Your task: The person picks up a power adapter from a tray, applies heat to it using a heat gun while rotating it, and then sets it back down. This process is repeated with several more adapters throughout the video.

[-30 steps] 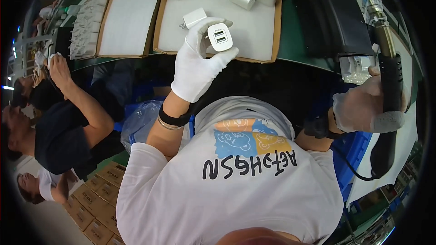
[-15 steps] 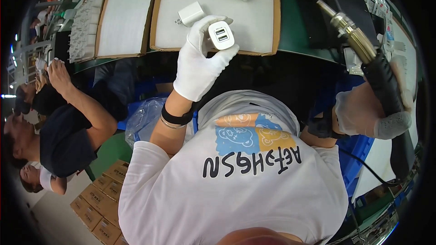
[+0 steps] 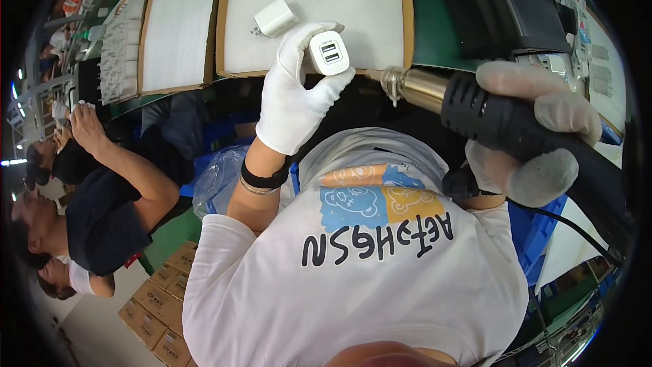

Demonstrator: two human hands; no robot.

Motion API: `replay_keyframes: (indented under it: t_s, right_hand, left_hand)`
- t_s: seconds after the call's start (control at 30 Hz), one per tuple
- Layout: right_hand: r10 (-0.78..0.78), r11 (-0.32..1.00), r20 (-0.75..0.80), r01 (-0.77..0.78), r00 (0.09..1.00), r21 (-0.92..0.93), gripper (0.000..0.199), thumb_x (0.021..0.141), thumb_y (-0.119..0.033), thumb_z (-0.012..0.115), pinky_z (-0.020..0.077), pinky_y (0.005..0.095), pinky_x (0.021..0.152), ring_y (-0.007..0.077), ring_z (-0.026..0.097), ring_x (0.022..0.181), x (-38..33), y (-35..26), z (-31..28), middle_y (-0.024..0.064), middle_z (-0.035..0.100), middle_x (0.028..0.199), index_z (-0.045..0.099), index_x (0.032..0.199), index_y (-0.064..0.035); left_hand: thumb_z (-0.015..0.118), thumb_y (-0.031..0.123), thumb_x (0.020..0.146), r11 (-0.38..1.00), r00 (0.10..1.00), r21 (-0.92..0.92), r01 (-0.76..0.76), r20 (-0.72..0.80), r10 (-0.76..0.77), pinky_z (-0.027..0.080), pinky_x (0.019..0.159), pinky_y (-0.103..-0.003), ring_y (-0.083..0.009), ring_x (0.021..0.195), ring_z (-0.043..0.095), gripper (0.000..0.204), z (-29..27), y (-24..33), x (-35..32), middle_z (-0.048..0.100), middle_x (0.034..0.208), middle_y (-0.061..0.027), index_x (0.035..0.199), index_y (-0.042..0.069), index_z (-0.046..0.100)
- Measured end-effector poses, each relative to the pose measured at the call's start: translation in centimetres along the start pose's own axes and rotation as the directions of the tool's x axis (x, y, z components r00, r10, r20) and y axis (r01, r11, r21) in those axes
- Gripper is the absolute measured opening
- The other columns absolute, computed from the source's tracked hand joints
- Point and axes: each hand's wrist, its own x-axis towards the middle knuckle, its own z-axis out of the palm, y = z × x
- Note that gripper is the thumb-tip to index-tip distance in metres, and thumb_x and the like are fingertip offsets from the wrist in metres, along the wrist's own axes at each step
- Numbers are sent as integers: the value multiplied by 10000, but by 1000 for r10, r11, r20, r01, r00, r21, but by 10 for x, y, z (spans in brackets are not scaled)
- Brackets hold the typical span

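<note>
A: Where's the charger?
B: White charger (image 3: 329, 53), in the left hand (image 3: 293, 105), at the tray's near edge in this view. Two-slot face toward the camera.
A: Grip?
B: Left hand is gloved white, thumb on the near side, fingers curled round the far side, closed on the charger. Back end hidden.
A: Right hand?
B: Right hand (image 3: 540, 178), translucent glove, wrapped round the black handle of a tool (image 3: 485, 109). Metal barrel points left at the charger. Tip is just beside the left thumb; can't tell from this angle if they touch.
A: Cord?
B: Black cord (image 3: 567, 221) below the handle, on the right.
A: Tray contents?
B: Cardboard tray (image 3: 384, 30), white lining. Loose charger (image 3: 276, 18) lies on its side near the left fingertips, prongs to the left. More chargers along the far end, partly cut off by the frame.
A: Left of that?
B: Second tray (image 3: 175, 37), then a packed row of chargers (image 3: 121, 58).
A: Right?
B: Black box (image 3: 492, 7) on the green surface (image 3: 435, 44). Blue bin (image 3: 519, 234) lower down, below the right hand.
A: Anyone near?
B: Co-worker (image 3: 112, 211) in a dark shirt, far left, hands raised. Brown cartons (image 3: 156, 306) stacked below.
</note>
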Motion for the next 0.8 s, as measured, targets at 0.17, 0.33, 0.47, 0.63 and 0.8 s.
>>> replay_keyframes:
  t_s: [0.17,0.33,0.47,0.63,0.8]
  right_hand:
    - [-72,993,25,74,997,-94,376,914,-382,499,527,238,522,183,627,582,9,13,1,206,643,846,487,967,-10]
    - [-112,983,22,114,993,-147,368,914,-377,499,525,238,520,181,625,578,10,17,5,204,644,839,490,960,-12]
    - [-131,974,24,133,991,-182,363,913,-373,498,523,237,517,180,624,574,11,22,7,202,645,834,492,954,-13]
    - [-154,966,22,156,988,-205,356,912,-368,498,521,237,515,178,622,570,14,26,10,200,646,828,494,947,-14]
    - [-173,959,18,173,985,-227,349,912,-363,498,519,236,512,177,621,566,16,28,11,198,647,822,497,940,-15]
  left_hand:
    - [694,-5,728,999,999,3,32,31,-32,467,862,-267,-133,1017,530,531,0,-1,1,500,1167,-50,1207,64,475]
    - [689,-13,730,999,999,-32,32,41,-30,467,856,-265,-134,1019,530,536,-1,-2,-1,500,1173,-54,1215,65,473]
    - [685,-23,730,998,998,-42,44,52,-42,466,853,-265,-136,1020,531,545,-2,-1,-1,509,1166,-55,1224,65,471]
    - [684,-34,727,1000,998,15,12,53,-13,460,861,-267,-137,1025,528,564,-4,-1,-1,512,1159,-57,1237,64,466]
    - [679,-44,726,999,998,-13,33,56,-32,455,872,-267,-133,1025,525,569,-4,0,-1,508,1164,-60,1242,58,462]
